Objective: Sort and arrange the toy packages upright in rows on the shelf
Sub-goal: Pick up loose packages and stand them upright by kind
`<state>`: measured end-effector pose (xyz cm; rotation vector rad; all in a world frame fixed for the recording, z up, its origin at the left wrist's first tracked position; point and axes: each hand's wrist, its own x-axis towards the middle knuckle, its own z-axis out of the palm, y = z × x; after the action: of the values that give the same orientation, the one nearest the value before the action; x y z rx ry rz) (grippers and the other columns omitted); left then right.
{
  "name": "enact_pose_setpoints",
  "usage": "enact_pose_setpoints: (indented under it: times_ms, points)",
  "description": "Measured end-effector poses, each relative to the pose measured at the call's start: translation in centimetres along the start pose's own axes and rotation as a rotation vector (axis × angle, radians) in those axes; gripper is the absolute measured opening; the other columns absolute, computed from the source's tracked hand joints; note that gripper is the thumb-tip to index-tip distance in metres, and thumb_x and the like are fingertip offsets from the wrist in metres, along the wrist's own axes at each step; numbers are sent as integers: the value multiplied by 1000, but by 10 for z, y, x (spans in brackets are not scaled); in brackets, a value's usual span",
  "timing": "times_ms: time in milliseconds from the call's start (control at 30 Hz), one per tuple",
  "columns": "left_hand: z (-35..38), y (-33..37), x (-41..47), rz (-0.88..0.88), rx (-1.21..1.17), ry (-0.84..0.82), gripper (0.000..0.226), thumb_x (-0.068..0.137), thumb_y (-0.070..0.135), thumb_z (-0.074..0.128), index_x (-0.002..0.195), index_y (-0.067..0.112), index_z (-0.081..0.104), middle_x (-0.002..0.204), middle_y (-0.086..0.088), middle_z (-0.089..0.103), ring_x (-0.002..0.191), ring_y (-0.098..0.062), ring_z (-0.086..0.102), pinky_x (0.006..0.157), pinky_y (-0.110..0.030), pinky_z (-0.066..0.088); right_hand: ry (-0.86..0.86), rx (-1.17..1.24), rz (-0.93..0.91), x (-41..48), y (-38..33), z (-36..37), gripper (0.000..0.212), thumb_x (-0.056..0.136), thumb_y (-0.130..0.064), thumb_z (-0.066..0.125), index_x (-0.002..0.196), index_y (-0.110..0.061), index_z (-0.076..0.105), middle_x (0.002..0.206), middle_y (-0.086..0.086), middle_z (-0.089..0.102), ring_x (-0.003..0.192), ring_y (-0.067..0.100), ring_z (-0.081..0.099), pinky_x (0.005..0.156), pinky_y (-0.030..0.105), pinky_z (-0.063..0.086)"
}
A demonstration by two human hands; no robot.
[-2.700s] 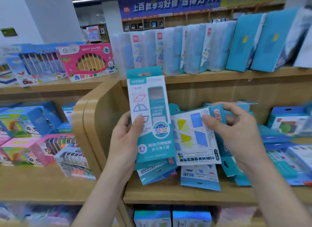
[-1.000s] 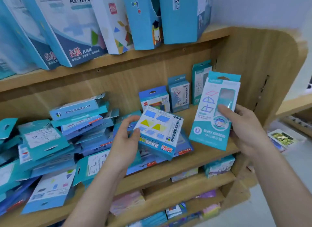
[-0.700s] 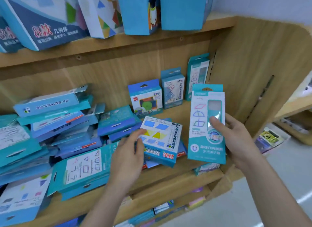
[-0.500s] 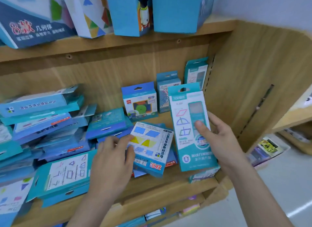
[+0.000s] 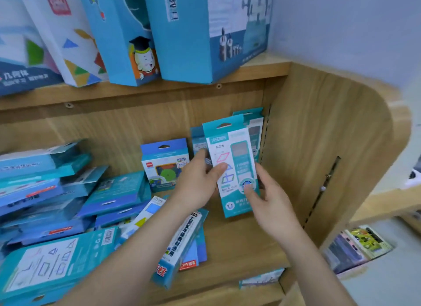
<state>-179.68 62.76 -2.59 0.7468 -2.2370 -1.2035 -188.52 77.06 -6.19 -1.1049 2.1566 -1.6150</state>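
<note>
I hold a tall teal package [image 5: 232, 166] printed with shape outlines upright near the back right corner of the wooden shelf [image 5: 239, 242]. My right hand [image 5: 268, 198] grips its lower right part, thumb on the front. My left hand [image 5: 200, 182] pinches its left edge, thumb on the front. Behind it stand a matching teal package [image 5: 255, 125], a smaller blue one [image 5: 195, 138] partly hidden, and a blue box [image 5: 164, 162]. The white-and-blue package with coloured shapes [image 5: 182, 237] lies flat on the shelf under my left forearm.
A jumbled heap of blue and teal packages [image 5: 57, 203] lies flat across the shelf's left side. Large blue boxes [image 5: 205, 32] stand on the shelf above. The wooden side panel [image 5: 319, 157] closes the shelf on the right. More goods [image 5: 355, 246] sit lower right.
My left hand let go of the white-and-blue package, which now lies on the shelf, and rose to the teal package. Both hands have carried the teal package toward the back right corner.
</note>
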Motion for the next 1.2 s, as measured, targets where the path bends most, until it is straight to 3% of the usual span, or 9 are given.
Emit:
enact_pose_setpoints:
  times_ms: [200, 333, 467, 600, 767, 833, 933, 1067, 1200]
  points:
    - [34, 9, 45, 77, 357, 59, 22, 94, 26, 53, 107, 9, 45, 103, -13, 68, 95, -36, 61, 74, -44, 48, 28, -139, 40, 24, 16, -1, 64, 88, -12, 58, 144, -27, 31, 135, -9, 49, 125, 11, 46, 99, 21, 37]
    - [54, 7, 68, 116, 366, 49, 22, 92, 15, 55, 111, 6, 48, 99, -17, 67, 94, -37, 62, 75, -46, 49, 18, -163, 71, 36, 20, 4, 70, 91, -9, 53, 150, -23, 18, 148, -1, 38, 132, 17, 40, 108, 28, 33]
    - [66, 5, 81, 158, 411, 126, 47, 87, 9, 60, 129, 9, 41, 111, -16, 64, 99, -36, 61, 78, -45, 49, 61, -170, -11, 53, 14, -1, 72, 87, 3, 47, 150, -19, 19, 151, 1, 32, 137, 14, 32, 111, 20, 25]
    - [75, 13, 81, 182, 459, 160, 58, 87, 5, 56, 138, 10, 28, 119, -19, 56, 101, -38, 60, 79, -44, 46, 99, -286, -93, 73, 11, -7, 71, 86, 0, 48, 149, -18, 20, 152, 6, 26, 138, 21, 31, 112, 36, 33]
    - [71, 20, 84, 158, 523, 152, 62, 85, 4, 55, 139, 8, 25, 99, -20, 67, 86, -42, 64, 69, -46, 48, 76, -352, -43, 92, 7, -14, 71, 85, -3, 52, 148, -19, 23, 148, 8, 30, 131, 27, 39, 107, 42, 39]
    - [57, 26, 76, 187, 529, 104, 61, 84, 4, 55, 139, 12, 30, 99, -18, 69, 89, -41, 64, 71, -46, 50, 71, -445, -20, 91, 3, -17, 71, 86, -6, 54, 148, -19, 23, 147, 10, 31, 129, 30, 40, 106, 41, 39]
    - [14, 35, 50, 332, 562, 45, 39, 86, 9, 56, 123, 21, 58, 102, -7, 72, 96, -30, 65, 79, -39, 51, 67, -654, -139, 83, -12, -13, 68, 87, -13, 57, 147, -19, 27, 149, 15, 31, 129, 36, 39, 104, 43, 38]
    - [-71, 16, -4, 245, 546, -19, 22, 87, 7, 61, 96, 23, 73, 91, 9, 74, 84, -9, 67, 80, -26, 49, -83, -603, -362, 74, -35, 12, 53, 89, -19, 57, 140, -19, 41, 143, 9, 40, 127, 31, 43, 104, 42, 40]
    - [-144, -40, -43, 45, 753, 16, 33, 81, 0, 64, 105, 23, 72, 108, 5, 71, 98, -14, 66, 86, -24, 47, -406, -467, -448, 64, -54, 48, 49, 92, -36, 54, 139, -26, 43, 141, -6, 41, 129, 12, 41, 105, 26, 32]
